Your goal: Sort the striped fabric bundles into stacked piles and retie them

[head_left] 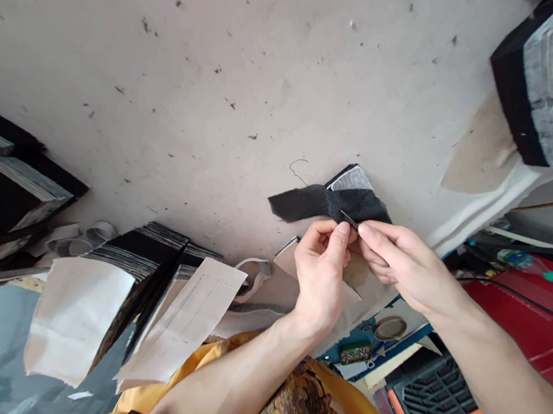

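Observation:
A black denim-like fabric piece (pixel 301 202) lies near the table's front edge, gathered at a raised seam in its middle. A loose dark thread (pixel 296 171) curls above it. My left hand (pixel 320 270) is closed, pinching the lower edge of the fabric between thumb and forefinger. In my closed right hand (pixel 397 251) is a thin, pointed metal tool (pixel 348 218), its tip against the fabric beside the seam. The tool's handle is hidden by my fingers. Behind the fabric shows a small stack of dark and grey pieces (pixel 351 178).
Stacks of cut black fabric stand at the left (pixel 19 164) and right (pixel 543 80). Paper patterns (pixel 184 319) lean at the front left. Dark lint dots the pale table (pixel 203 102). Below the edge are a blue tray (pixel 332 353) and a red surface (pixel 533 323).

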The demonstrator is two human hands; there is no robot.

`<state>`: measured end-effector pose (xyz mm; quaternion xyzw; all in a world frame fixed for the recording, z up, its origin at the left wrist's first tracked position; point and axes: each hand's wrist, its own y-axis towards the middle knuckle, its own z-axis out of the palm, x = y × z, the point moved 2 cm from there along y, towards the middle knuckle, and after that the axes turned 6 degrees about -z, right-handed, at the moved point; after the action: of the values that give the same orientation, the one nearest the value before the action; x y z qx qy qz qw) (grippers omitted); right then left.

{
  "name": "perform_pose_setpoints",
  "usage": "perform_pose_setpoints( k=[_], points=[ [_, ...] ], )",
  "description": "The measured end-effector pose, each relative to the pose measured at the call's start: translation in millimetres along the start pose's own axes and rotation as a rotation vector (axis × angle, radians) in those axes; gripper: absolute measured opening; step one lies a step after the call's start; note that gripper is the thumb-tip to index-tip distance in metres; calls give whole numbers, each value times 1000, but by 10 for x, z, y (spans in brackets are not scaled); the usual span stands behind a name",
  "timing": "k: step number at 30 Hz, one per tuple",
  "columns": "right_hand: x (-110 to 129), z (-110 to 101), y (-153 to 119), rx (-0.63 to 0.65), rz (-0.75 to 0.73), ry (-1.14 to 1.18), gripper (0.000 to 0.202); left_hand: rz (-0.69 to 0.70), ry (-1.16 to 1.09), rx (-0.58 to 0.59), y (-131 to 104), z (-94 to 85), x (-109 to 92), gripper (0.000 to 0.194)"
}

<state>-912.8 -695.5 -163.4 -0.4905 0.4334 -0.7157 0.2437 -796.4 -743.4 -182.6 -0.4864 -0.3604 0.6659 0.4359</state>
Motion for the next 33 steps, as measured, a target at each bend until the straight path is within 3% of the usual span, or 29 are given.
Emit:
perform_pose_setpoints(
  k=[33],
  points=[
    [-35,-68,-78,25,85,74,40,-21,-49,21,27,8,-4,31]
  ],
)
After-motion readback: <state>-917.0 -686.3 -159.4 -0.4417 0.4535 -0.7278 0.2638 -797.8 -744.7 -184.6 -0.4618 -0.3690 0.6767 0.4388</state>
